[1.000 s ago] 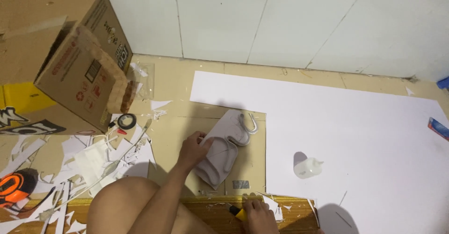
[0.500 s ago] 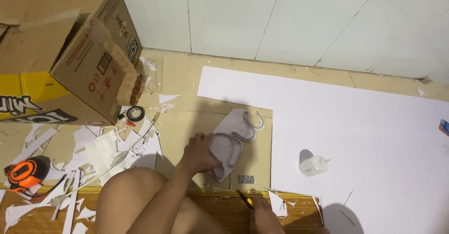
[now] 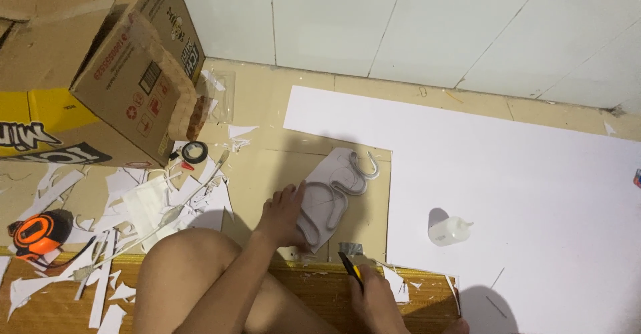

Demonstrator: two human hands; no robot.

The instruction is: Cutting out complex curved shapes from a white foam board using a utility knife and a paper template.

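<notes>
My left hand (image 3: 284, 212) presses flat on the near left edge of a grey foam cut-out (image 3: 328, 197), a rounded shape with curved strips lying on it, set on a tan cardboard sheet (image 3: 264, 174). My right hand (image 3: 374, 300) is closed on a yellow-and-black utility knife (image 3: 350, 269), its blade pointing up toward the cut-out's lower end. My bare knee (image 3: 193, 267) rises below my left forearm.
A large white board (image 3: 521, 194) covers the floor at right, with a small clear glue bottle (image 3: 451, 229) lying on it. Open cardboard boxes (image 3: 100, 60) stand at upper left. Paper scraps, a black tape roll (image 3: 194, 151) and an orange tape measure (image 3: 37, 232) lie at left.
The view has shifted, so everything sits lower and further right in frame. My left hand stays on the foam cut-out; my right hand with the knife stays near the wooden edge.
</notes>
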